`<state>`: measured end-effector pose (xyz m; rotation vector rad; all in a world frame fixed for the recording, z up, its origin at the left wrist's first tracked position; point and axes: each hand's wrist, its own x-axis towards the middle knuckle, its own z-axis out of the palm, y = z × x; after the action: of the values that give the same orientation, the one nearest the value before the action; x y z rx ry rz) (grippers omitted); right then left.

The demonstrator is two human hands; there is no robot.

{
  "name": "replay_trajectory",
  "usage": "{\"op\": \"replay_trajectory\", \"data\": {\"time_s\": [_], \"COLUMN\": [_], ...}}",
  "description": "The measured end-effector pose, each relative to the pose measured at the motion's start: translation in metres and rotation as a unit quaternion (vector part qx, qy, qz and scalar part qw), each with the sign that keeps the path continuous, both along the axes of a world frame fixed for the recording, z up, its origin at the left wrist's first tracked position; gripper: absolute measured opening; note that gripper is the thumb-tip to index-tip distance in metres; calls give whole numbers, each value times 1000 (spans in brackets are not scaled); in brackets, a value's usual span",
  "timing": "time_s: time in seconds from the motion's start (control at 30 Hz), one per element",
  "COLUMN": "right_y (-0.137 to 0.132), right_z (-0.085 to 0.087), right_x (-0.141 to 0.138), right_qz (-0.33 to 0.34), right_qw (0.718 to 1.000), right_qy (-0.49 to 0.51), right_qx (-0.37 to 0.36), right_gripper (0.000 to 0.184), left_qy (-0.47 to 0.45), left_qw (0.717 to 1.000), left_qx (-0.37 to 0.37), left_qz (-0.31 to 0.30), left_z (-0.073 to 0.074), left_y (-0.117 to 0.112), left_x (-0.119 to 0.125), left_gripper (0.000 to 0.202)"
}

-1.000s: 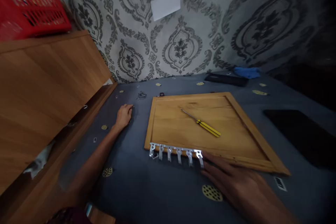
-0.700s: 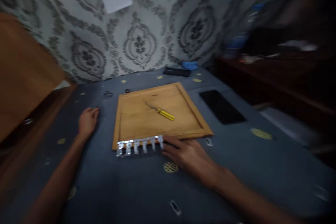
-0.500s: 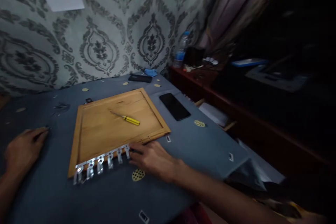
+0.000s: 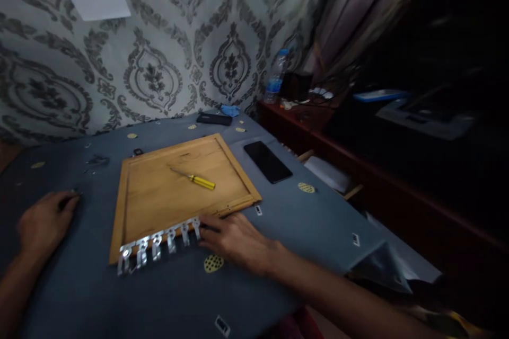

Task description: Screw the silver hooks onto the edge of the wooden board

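A framed wooden board (image 4: 151,190) lies flat on the table, with a yellow-handled screwdriver (image 4: 202,182) on top of it. Along the board's near edge runs a silver metal hook rail (image 4: 157,238) with several hooks hanging over the edge. My right hand (image 4: 238,241) grips the rail's right end between thumb and fingers, against the board. To the left of the board, my left hand (image 4: 47,222) rests at the table with fingers drawn together. Something small and dark shows at its fingertips, too blurred to name.
A black smartphone (image 4: 268,161) lies right of the board; a dark case (image 4: 214,118) and blue cloth (image 4: 229,110) sit behind it. Small dark pieces (image 4: 96,161) lie at the left. A water bottle (image 4: 275,78) stands on the side cabinet (image 4: 294,122), whose drawer is partly pulled out.
The whole view has shifted slightly, so things appear a little further right. Both hands keep nearly the same places relative to the board and rail.
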<state>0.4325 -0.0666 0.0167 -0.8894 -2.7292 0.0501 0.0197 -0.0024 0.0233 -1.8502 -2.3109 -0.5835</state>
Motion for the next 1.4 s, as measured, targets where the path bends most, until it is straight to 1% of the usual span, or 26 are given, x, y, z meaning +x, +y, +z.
{"op": "replay_trajectory", "data": {"time_s": [0.03,0.1,0.23,0.37,0.5,0.6,0.7,0.77,0.87,1.07,1.23,1.4], "right_y": [0,0,1,1,1,1,1,1,2,0,0,0], "right_z": [-1,-3,-6,-9,-11,-11,-9,-8,-7,-9,-11,-8], "right_x": [0,0,0,0,1,1,0,0,0,0,2,1], "right_qz": [0,1,-2,-3,3,3,4,5,4,5,5,0], "right_qw": [1000,1000,999,998,997,994,991,991,991,992,993,993], "right_qy": [7,24,51,63,75,88,97,94,87,95,92,84], "right_qx": [-2,-4,-1,17,33,68,95,100,98,85,76,79], "right_gripper": [19,20,19,19,19,24,30,30,29,33,31,33], "left_qy": [10,28,43,38,30,22,9,-2,-24,-68,-135,-182], "left_qw": [1000,1000,999,999,999,998,996,995,992,981,961,932], "left_qx": [1,-7,-23,-10,19,30,35,36,31,-2,-30,-66], "left_qz": [1,4,-7,-20,-33,-53,-76,-92,-122,-180,-238,-306], "left_z": [4,7,0,-6,-10,-9,-3,2,9,22,27,32], "left_y": [-2,-3,-3,-2,0,0,-1,-3,-7,-15,-18,-17], "left_x": [5,9,2,-1,2,8,18,28,44,75,92,108], "left_gripper": [23,21,22,27,18,16,18,19,21,20,19,19]}}
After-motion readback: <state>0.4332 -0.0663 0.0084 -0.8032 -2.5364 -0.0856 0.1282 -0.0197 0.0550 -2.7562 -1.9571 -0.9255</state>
